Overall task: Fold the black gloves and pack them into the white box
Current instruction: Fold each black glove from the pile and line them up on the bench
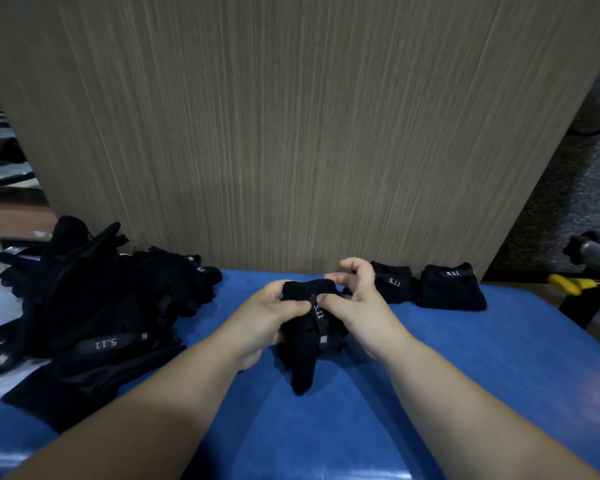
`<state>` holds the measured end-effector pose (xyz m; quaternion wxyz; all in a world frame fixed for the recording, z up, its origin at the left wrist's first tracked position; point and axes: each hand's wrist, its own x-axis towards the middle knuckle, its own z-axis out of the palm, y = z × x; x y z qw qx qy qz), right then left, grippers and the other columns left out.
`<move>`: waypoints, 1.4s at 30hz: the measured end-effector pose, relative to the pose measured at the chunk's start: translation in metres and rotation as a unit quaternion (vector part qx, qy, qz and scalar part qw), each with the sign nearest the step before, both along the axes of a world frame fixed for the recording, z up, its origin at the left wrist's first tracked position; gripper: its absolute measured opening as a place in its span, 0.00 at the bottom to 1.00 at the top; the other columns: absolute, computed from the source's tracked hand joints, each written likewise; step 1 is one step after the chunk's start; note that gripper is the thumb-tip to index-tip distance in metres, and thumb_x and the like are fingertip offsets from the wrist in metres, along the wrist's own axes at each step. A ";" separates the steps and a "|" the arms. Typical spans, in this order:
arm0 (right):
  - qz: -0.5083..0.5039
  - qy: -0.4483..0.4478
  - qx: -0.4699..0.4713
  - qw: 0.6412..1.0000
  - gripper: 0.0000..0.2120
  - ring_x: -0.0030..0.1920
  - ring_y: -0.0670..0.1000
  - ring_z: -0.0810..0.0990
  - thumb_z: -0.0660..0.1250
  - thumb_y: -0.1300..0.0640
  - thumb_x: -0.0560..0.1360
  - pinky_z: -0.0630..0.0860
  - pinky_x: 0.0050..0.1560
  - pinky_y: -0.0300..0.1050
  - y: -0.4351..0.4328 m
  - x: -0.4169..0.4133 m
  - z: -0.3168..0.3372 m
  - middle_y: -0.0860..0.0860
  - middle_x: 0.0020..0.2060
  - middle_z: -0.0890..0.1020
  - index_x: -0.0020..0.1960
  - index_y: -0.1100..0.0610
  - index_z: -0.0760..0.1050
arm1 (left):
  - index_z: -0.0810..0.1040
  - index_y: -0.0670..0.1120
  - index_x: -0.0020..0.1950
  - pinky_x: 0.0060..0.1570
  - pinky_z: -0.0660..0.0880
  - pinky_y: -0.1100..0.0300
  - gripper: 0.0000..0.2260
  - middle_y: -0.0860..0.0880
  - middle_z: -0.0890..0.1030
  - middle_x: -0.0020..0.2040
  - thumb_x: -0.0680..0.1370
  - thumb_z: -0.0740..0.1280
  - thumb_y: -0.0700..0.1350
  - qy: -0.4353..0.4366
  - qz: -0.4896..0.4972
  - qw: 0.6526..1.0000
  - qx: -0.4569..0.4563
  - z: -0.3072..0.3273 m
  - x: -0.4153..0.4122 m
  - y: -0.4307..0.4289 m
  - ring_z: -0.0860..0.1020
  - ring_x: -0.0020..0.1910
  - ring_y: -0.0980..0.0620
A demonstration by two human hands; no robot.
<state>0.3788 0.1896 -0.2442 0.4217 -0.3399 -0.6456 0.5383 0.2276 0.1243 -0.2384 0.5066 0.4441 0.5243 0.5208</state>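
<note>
Folding, head view: my left hand (pixel 274 317) and right hand (pixel 357 306) both pinch one black glove (pixel 312 344) near its strap, over the blue worktop (pixel 465 393). It looks soft, light and limp, so I judge the bundled middle the best hold. Unfolded gloves (pixel 94 306) are heaped at left; folded gloves (pixel 452 289) sit at right. No white box shows plainly.
</note>
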 end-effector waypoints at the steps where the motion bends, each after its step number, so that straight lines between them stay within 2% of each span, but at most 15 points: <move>1: -0.023 -0.007 0.005 1.000 0.26 0.46 0.52 0.79 0.74 0.51 0.64 0.80 0.50 0.58 -0.001 -0.001 -0.001 0.48 0.57 0.75 0.54 0.39 0.63 | 0.75 0.43 0.57 0.49 0.79 0.49 0.09 0.44 0.82 0.48 0.78 0.65 0.36 -0.008 0.013 1.000 0.001 0.000 -0.001 0.003 0.82 0.46 0.48; 3: -0.048 -0.022 -0.003 0.999 0.28 0.53 0.53 0.78 0.74 0.42 0.59 0.78 0.55 0.59 0.000 0.000 -0.004 0.46 0.58 0.73 0.53 0.37 0.62 | 0.74 0.43 0.54 0.44 0.79 0.51 0.08 0.44 0.81 0.46 0.77 0.65 0.34 -0.030 0.061 0.998 0.002 0.002 -0.003 0.009 0.82 0.43 0.48; 5: -0.036 -0.037 -0.018 0.998 0.30 0.59 0.52 0.76 0.74 0.41 0.58 0.76 0.60 0.55 0.003 0.002 -0.006 0.46 0.58 0.72 0.53 0.38 0.61 | 0.72 0.43 0.52 0.44 0.81 0.50 0.08 0.42 0.81 0.46 0.76 0.64 0.33 -0.064 0.106 0.992 -0.002 0.003 -0.003 0.014 0.83 0.43 0.46; 10: -0.034 -0.059 0.000 0.998 0.30 0.61 0.51 0.74 0.73 0.34 0.57 0.74 0.62 0.54 0.007 0.000 -0.002 0.41 0.60 0.68 0.53 0.37 0.63 | 0.68 0.42 0.50 0.53 0.79 0.47 0.09 0.38 0.79 0.55 0.76 0.62 0.31 -0.123 0.188 0.974 -0.020 -0.006 -0.008 0.030 0.81 0.52 0.42; 13: -0.059 -0.139 0.106 0.983 0.20 0.51 0.47 0.77 0.75 0.48 0.67 0.76 0.50 0.39 0.008 -0.010 0.002 0.40 0.57 0.68 0.51 0.39 0.66 | 0.66 0.46 0.53 0.48 0.80 0.49 0.14 0.39 0.76 0.57 0.75 0.62 0.29 -0.139 0.235 0.962 -0.021 -0.011 -0.010 0.040 0.79 0.54 0.42; 16: -0.110 -0.198 0.220 0.949 0.14 0.47 0.44 0.76 0.69 0.62 0.72 0.71 0.46 0.28 0.015 -0.024 0.002 0.41 0.52 0.68 0.48 0.45 0.71 | 0.65 0.53 0.60 0.42 0.80 0.53 0.22 0.42 0.76 0.56 0.75 0.61 0.29 -0.138 0.229 0.964 -0.004 -0.009 -0.010 0.046 0.79 0.54 0.43; 18: -0.130 -0.223 0.262 0.930 0.13 0.46 0.40 0.74 0.66 0.67 0.72 0.66 0.45 0.22 0.022 -0.030 0.003 0.43 0.50 0.69 0.46 0.49 0.73 | 0.67 0.55 0.58 0.44 0.80 0.56 0.21 0.44 0.77 0.53 0.74 0.63 0.31 -0.055 0.215 0.975 0.024 -0.008 -0.009 0.047 0.80 0.50 0.48; 19: -0.136 -0.242 0.274 0.921 0.12 0.46 0.40 0.73 0.65 0.67 0.72 0.65 0.44 0.22 0.026 -0.032 0.003 0.43 0.51 0.69 0.45 0.50 0.74 | 0.68 0.55 0.56 0.44 0.79 0.58 0.18 0.46 0.79 0.52 0.74 0.65 0.35 0.050 0.221 0.973 0.037 -0.008 -0.010 0.047 0.79 0.48 0.51; 21: -0.137 -0.286 0.286 0.904 0.10 0.47 0.41 0.73 0.63 0.66 0.74 0.65 0.44 0.24 0.032 -0.033 0.003 0.43 0.53 0.69 0.46 0.52 0.76 | 0.70 0.54 0.57 0.45 0.74 0.59 0.14 0.50 0.80 0.51 0.74 0.68 0.45 0.311 0.241 0.919 0.022 -0.013 -0.014 0.048 0.77 0.49 0.52; 23: -0.131 -0.332 0.295 0.886 0.09 0.50 0.45 0.75 0.61 0.64 0.76 0.70 0.48 0.32 0.035 -0.034 -0.001 0.44 0.56 0.71 0.51 0.54 0.78 | 0.71 0.54 0.60 0.56 0.69 0.55 0.15 0.53 0.78 0.54 0.75 0.66 0.55 0.464 0.249 0.850 -0.018 -0.020 -0.019 0.050 0.72 0.57 0.50; 27: -0.131 -0.448 0.371 0.803 0.13 0.66 0.53 0.69 0.62 0.56 0.77 0.67 0.65 0.47 0.034 -0.038 -0.011 0.50 0.65 0.72 0.58 0.55 0.80 | 0.72 0.52 0.60 0.60 0.65 0.54 0.16 0.53 0.76 0.59 0.76 0.63 0.58 0.500 0.239 0.832 -0.042 -0.026 -0.023 0.052 0.70 0.62 0.49; 31: -0.148 -0.494 0.423 0.745 0.11 0.64 0.52 0.72 0.70 0.52 0.71 0.71 0.60 0.50 0.028 -0.039 -0.012 0.49 0.61 0.77 0.52 0.54 0.82 | 0.65 0.54 0.67 0.63 0.65 0.51 0.20 0.53 0.72 0.64 0.77 0.65 0.52 0.445 0.252 0.859 0.003 -0.026 -0.024 0.052 0.69 0.64 0.49; 36: -0.116 -0.520 0.420 0.735 0.18 0.71 0.52 0.67 0.62 0.53 0.77 0.64 0.66 0.52 0.023 -0.035 -0.013 0.47 0.65 0.76 0.66 0.53 0.73 | 0.70 0.58 0.68 0.67 0.63 0.54 0.20 0.58 0.67 0.68 0.79 0.60 0.40 0.460 0.209 0.859 0.086 -0.029 -0.025 0.045 0.65 0.67 0.53; 39: -0.074 -0.536 0.384 0.748 0.22 0.76 0.50 0.57 0.52 0.53 0.82 0.53 0.73 0.47 0.025 -0.033 -0.014 0.48 0.73 0.66 0.75 0.53 0.60 | 0.62 0.58 0.74 0.68 0.60 0.53 0.22 0.56 0.63 0.73 0.81 0.56 0.43 0.522 0.185 0.832 0.033 -0.031 -0.024 0.046 0.62 0.71 0.51; 42: -0.055 -0.545 0.362 0.755 0.23 0.77 0.51 0.53 0.49 0.54 0.83 0.49 0.75 0.44 0.026 -0.032 -0.016 0.49 0.75 0.62 0.77 0.54 0.55 | 0.57 0.60 0.76 0.69 0.58 0.50 0.24 0.54 0.60 0.75 0.81 0.57 0.47 0.537 0.205 0.818 0.010 -0.029 -0.021 0.046 0.58 0.72 0.49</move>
